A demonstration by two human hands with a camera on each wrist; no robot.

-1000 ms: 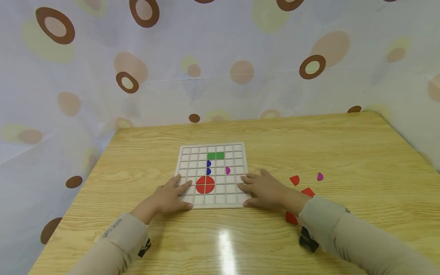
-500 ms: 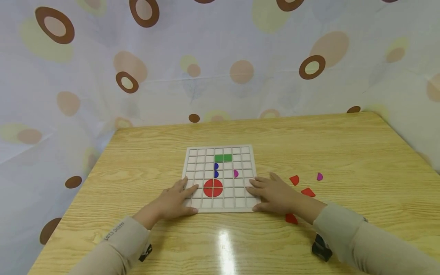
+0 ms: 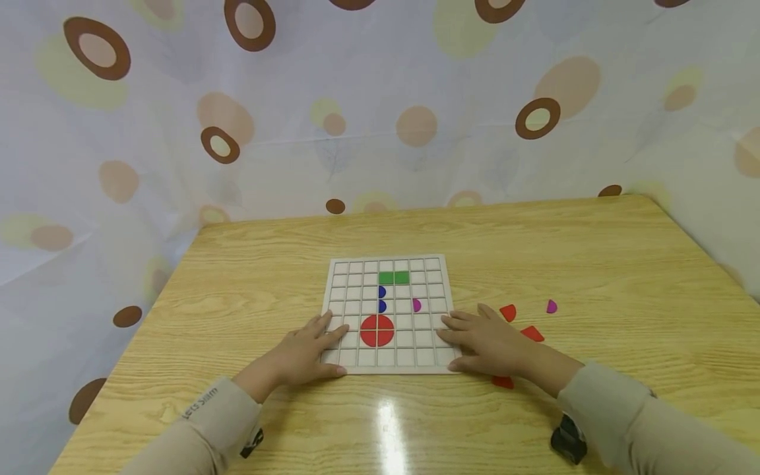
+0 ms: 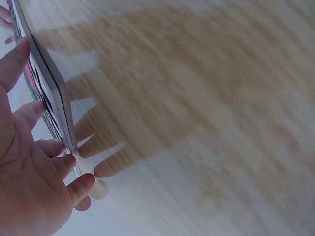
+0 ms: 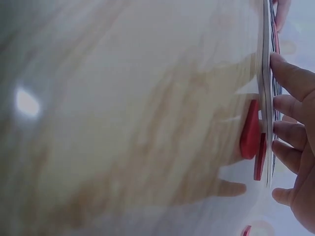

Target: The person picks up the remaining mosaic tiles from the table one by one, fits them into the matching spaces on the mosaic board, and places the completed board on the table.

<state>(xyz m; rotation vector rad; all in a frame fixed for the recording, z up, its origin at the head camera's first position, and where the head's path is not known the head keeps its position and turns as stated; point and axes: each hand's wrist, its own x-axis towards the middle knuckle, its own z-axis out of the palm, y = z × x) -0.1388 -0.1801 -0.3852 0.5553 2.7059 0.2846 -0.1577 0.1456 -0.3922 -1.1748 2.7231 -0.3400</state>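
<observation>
A white gridded board (image 3: 424, 357) lies flat on the table. Several red quarter-circle pieces (image 3: 369, 323) form a circle on it. Two green squares (image 3: 386, 278), two blue half-circles (image 3: 382, 291) and one magenta half-circle (image 3: 417, 305) sit farther up the grid. My left hand (image 3: 303, 353) rests on the board's left edge with fingers spread, thumb by the near corner. Opposite it, my right hand (image 3: 493, 343) rests along the right edge, fingers extended. In the left wrist view, fingertips touch the board's rim (image 4: 61, 101).
To the right on the wooden table (image 3: 623, 277) lie loose red pieces (image 3: 508, 313) and a magenta piece (image 3: 552, 306). Another red piece (image 3: 503, 382) is partly hidden beneath my right hand. A patterned cloth (image 3: 380, 165) hangs behind the table.
The board has slid right and slightly toward me, with both hands keeping at its edges. Its pieces have stayed in their cells. The loose pieces stay where they were.
</observation>
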